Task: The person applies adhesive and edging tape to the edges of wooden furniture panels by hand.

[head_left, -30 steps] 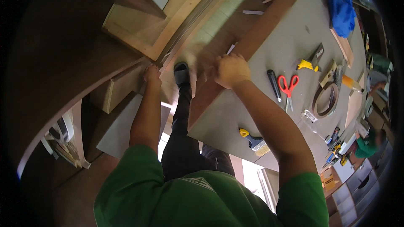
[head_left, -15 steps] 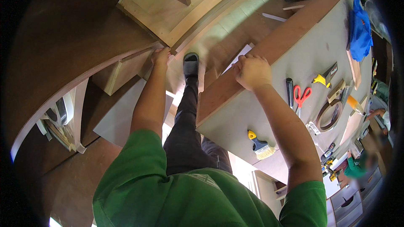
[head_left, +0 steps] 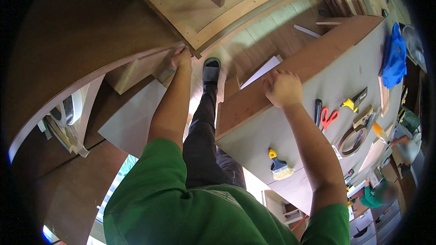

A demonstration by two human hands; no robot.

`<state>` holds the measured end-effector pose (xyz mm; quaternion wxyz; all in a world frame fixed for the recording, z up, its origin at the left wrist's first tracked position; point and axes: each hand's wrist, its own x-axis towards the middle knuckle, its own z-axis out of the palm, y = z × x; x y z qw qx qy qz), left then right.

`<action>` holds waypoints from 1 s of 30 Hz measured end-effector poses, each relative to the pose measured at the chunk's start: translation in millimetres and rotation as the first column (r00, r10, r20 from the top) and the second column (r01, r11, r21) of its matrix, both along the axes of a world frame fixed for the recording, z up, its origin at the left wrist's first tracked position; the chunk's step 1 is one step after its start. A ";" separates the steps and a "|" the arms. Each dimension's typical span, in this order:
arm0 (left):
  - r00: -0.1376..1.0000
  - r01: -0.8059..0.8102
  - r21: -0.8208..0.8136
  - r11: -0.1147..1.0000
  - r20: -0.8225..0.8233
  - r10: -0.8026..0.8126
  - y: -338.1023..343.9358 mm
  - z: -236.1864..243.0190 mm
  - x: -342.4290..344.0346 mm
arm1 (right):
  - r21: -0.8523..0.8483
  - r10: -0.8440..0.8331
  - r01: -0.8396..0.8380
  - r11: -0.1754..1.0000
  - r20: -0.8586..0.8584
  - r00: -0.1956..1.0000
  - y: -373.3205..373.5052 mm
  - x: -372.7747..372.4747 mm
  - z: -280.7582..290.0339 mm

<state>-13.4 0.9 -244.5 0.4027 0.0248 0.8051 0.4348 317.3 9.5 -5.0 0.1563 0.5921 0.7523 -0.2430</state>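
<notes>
My left hand (head_left: 182, 57) is closed at the edge of a large dark brown curved panel (head_left: 104, 22), close to its corner; part of its fingers is hidden. Beside that wrist, wooden blocks (head_left: 131, 70) sit below the panel's rim. My right hand (head_left: 284, 88) bends its fingers over the reddish-brown board (head_left: 245, 111) along the side of a grey-topped worktable (head_left: 254, 147). Nearest to that hand on the table lie a black-handled tool (head_left: 318, 111), red-handled scissors (head_left: 329, 119) and a paintbrush (head_left: 281, 168) with a yellow and dark handle.
A yellow-handled saw (head_left: 354, 100), a roll of brown tape (head_left: 353, 140) and a blue bag (head_left: 394, 56) lie farther along the table. Between panel and table my slippered foot (head_left: 211, 70) stands on the floor. Wood pieces (head_left: 359, 0) are stacked behind; another person (head_left: 381, 193) is at the far right.
The whole view has shifted slightly, moving most things rightward in the picture. Both hands stay at much the same places on the panel and the board.
</notes>
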 end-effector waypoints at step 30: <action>0.962 -0.196 0.194 0.961 0.228 0.150 -10.0 -29.0 -21.7 | 0.055 0.041 -0.041 0.998 0.005 0.999 3.8 -10.2 0.2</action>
